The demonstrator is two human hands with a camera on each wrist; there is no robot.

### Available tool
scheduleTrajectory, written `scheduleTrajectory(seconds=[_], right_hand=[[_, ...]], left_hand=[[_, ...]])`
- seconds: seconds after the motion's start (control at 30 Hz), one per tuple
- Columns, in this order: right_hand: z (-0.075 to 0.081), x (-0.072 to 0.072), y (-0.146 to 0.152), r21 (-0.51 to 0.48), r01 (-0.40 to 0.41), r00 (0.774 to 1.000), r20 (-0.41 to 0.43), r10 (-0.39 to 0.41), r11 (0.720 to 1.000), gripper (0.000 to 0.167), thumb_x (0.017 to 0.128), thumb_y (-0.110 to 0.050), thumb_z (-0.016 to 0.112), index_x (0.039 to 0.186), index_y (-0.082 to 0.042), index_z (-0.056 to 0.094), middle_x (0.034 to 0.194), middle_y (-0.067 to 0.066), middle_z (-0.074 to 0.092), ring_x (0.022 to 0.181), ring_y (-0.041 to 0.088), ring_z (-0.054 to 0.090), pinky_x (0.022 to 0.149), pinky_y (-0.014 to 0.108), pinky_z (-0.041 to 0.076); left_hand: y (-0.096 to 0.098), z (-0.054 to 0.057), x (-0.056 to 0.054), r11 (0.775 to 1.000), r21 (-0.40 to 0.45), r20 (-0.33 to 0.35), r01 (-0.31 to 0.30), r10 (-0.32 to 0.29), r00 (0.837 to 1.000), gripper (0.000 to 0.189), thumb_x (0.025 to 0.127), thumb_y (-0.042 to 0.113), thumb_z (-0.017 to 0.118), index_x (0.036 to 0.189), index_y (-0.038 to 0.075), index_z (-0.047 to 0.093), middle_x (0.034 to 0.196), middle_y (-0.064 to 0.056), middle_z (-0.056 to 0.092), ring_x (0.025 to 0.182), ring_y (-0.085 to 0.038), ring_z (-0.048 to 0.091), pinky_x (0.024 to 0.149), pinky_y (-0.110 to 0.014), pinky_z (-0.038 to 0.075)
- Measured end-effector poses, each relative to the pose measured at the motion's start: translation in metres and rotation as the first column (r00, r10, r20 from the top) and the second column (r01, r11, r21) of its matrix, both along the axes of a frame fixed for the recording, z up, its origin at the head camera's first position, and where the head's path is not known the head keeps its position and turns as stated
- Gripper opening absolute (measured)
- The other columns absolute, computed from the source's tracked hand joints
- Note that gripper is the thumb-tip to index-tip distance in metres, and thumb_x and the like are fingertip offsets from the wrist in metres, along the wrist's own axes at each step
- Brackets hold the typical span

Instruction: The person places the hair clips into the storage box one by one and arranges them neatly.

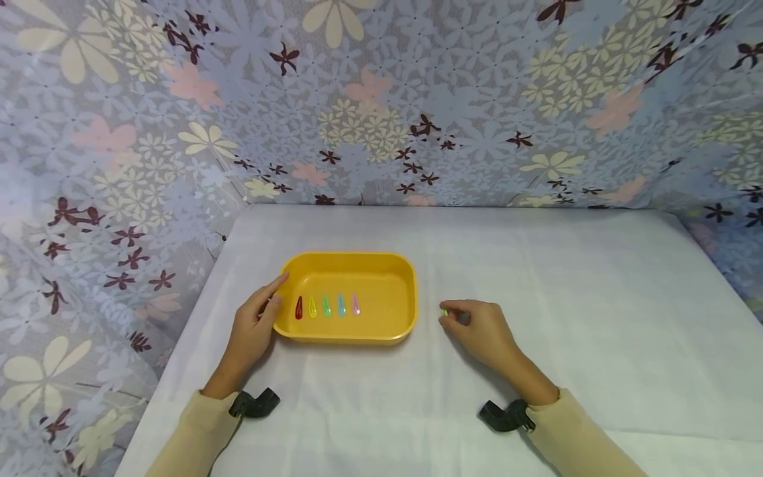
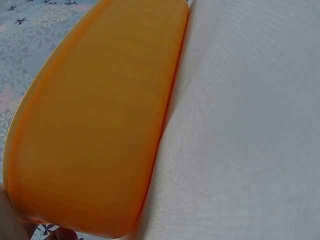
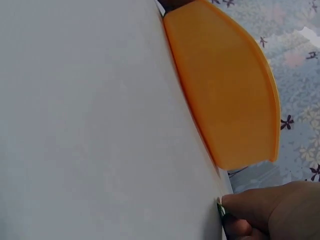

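A yellow tray (image 1: pixel 346 334) stands on the white cloth. My left hand (image 1: pixel 255 324) holds its left end, thumb and index finger at the rim. Inside, several snap hair clips lie in a row: a red clip (image 1: pixel 299 307), a yellow clip (image 1: pixel 312 307), a green clip (image 1: pixel 326 305), a blue clip (image 1: pixel 342 304) and a pink clip (image 1: pixel 356 303). To the right of the tray, my right hand (image 1: pixel 479 329) pinches a small green hair clip (image 3: pixel 220 209) between thumb and index finger, close over the cloth. Most of that clip is hidden by the fingertips.
White cloth (image 1: pixel 584 298) covers the table. A flowered fabric (image 1: pixel 453 99) hangs behind it and along the left side. Each wrist wears a black camera mount, one on the left (image 1: pixel 255 403) and one on the right (image 1: pixel 505 416).
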State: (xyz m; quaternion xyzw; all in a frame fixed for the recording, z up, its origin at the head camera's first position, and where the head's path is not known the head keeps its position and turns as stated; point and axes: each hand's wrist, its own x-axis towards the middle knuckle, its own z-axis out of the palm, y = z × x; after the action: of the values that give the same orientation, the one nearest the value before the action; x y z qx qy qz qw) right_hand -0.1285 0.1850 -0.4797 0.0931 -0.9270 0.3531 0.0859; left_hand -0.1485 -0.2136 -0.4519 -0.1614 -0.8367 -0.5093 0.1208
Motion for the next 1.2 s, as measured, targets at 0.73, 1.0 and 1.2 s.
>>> scheduleTrajectory(seconds=[0.73,1.0,1.2], right_hand=[[0.007,-0.006,-0.001,-0.055,0.006,1.000,0.019,-0.005,0.998,0.019,0.087,-0.013,0.081,0.105,-0.007,0.081,0.077,-0.007,0.067,0.061,0.010,0.054,0.054,0.024,0.042],[0.002,-0.002,-0.001,-0.076,0.062,0.995,0.077,-0.056,0.995,0.022,0.088,-0.018,0.082,0.108,-0.009,0.080,0.079,-0.007,0.068,0.065,0.012,0.057,0.058,0.025,0.046],[0.001,0.001,0.001,-0.108,0.087,0.993,0.092,-0.077,0.990,0.024,0.089,-0.019,0.081,0.111,-0.009,0.080,0.084,-0.006,0.071,0.075,0.012,0.064,0.064,0.025,0.050]], left_hand=[[-0.014,-0.028,-0.021,1.000,-0.010,-0.014,-0.021,0.021,1.000,0.040,0.108,0.003,0.047,0.147,0.003,0.054,0.144,-0.022,0.054,0.125,-0.036,0.056,0.091,-0.007,0.041],[-0.016,-0.033,-0.018,1.000,-0.024,0.001,-0.016,0.016,1.000,0.041,0.108,0.009,0.049,0.149,0.012,0.055,0.145,-0.014,0.056,0.130,-0.030,0.054,0.095,-0.008,0.041],[-0.016,-0.035,-0.017,1.000,-0.024,-0.015,-0.002,0.002,1.000,0.041,0.109,0.013,0.049,0.149,0.016,0.055,0.144,-0.012,0.057,0.131,-0.029,0.054,0.096,-0.010,0.042]])
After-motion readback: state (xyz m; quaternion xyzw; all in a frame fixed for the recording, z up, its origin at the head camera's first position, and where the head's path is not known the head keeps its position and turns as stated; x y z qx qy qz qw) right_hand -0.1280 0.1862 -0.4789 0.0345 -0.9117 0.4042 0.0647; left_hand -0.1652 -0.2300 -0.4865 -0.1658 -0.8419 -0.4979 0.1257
